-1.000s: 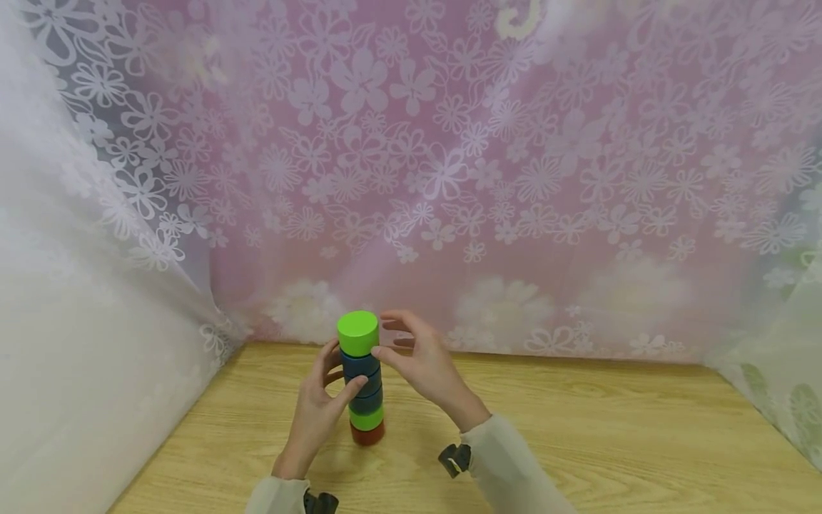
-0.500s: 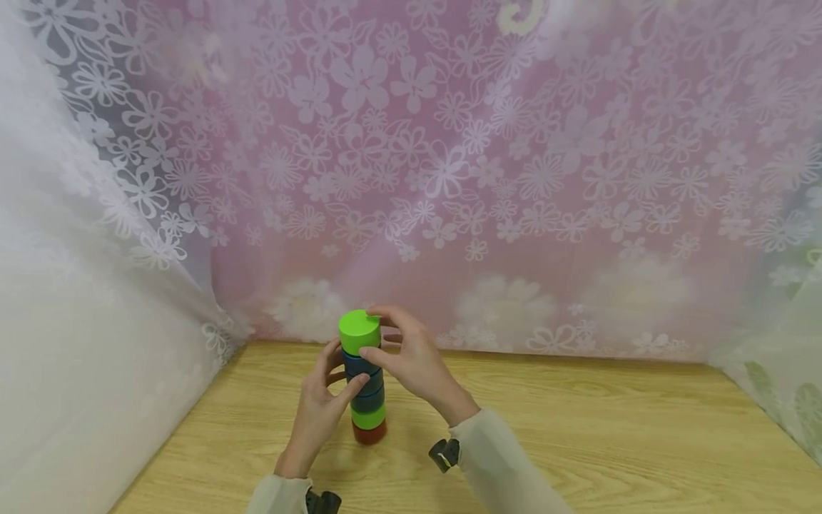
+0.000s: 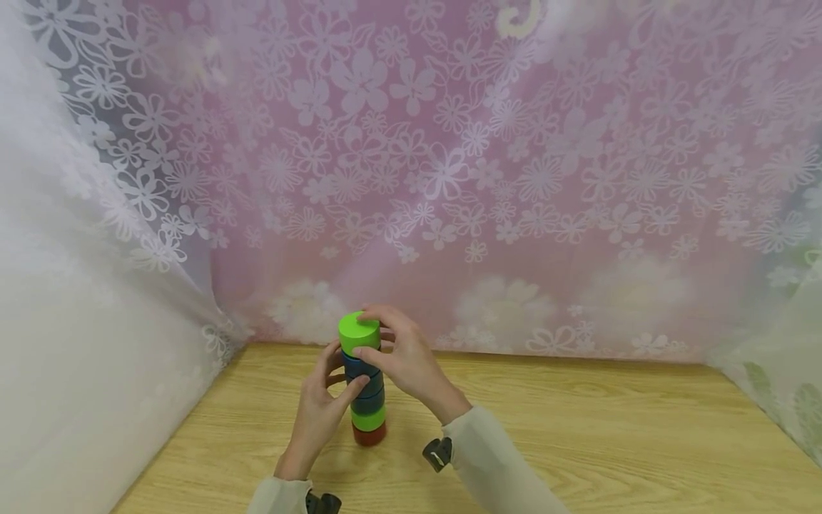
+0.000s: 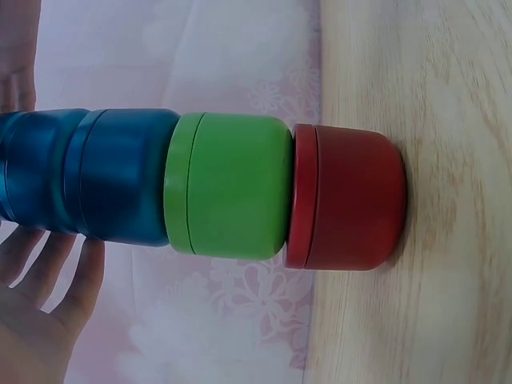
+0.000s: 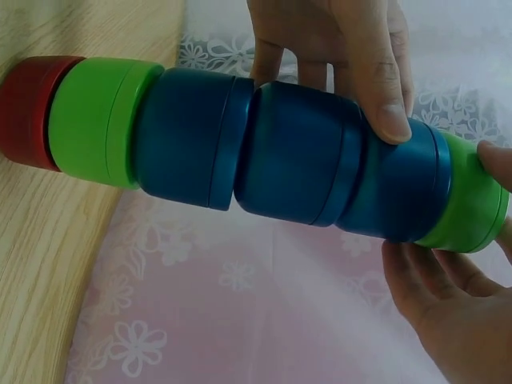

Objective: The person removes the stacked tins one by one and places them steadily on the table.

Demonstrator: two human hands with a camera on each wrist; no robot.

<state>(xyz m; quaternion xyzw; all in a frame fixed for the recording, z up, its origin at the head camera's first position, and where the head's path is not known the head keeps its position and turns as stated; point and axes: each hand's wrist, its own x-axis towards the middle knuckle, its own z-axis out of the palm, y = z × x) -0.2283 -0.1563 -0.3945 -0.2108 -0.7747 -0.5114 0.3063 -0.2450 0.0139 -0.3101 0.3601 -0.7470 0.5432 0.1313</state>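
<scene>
A tall stack of round lidded canisters stands on the table. From the bottom come a red canister [image 4: 352, 200], a green canister [image 4: 240, 184], three blue canisters [image 3: 369, 405] and a top green canister [image 3: 357, 338]. My left hand [image 3: 323, 396] holds the uppermost blue canister [image 5: 400, 196], thumb across its front and fingers behind. With thumb low on the front and fingers at the upper rim and behind, my right hand [image 3: 409, 358] grips the top green canister. In the right wrist view the canisters sit slightly out of line with one another.
The wood-grain table [image 3: 578, 428] extends to both sides of the stack. Close behind it hangs a pink flowered curtain [image 3: 449, 214], and a pale sheet [image 3: 77, 321] hangs along the left side. Both wrists carry small black cameras [image 3: 438, 454].
My right hand has moved left, and its thumb and fingers have come round the top green canister. My left hand and the stack have stayed nearly still.
</scene>
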